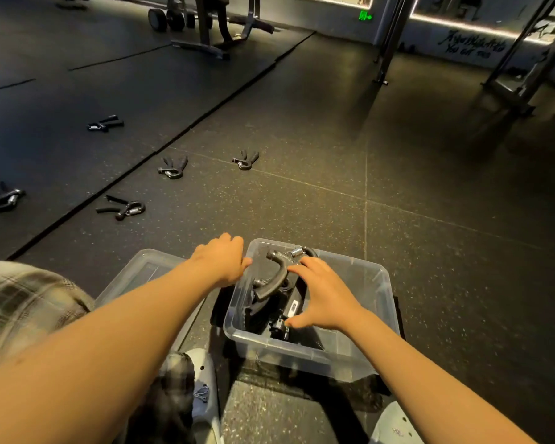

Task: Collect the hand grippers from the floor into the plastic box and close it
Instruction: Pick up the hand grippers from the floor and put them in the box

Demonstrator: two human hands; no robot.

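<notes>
- Head view: the hand grippers (173,168) are black, each with two curved handles that meet at a metal coil spring.
- Five lie loose on the floor (334,187), all far and left of the box. One (245,159) is on the speckled tiles, with the one already marked just left of it. Another (122,208) lies nearer, beside the seam of the dark mat (61,91). One (4,200) is on the mat at the left edge, and one (106,123) is farthest out on the mat.
- The plastic box (302,357) is clear and uncovered, standing on the floor near centre. It holds a heap of black grippers, and the top gripper (276,277) lies with its spring at the far end.
- The clear lid (135,267) lies flat on the floor just left of the box, partly under the left forearm.
- The right hand (324,296) is over the box opening, fingers apart and fairly straight, fingertips touching the top gripper.
- The left hand (221,261) is at the box's far left corner, thumb by the rim. Its fingers curl down out of sight, so I cannot tell whether they hold anything.
</notes>
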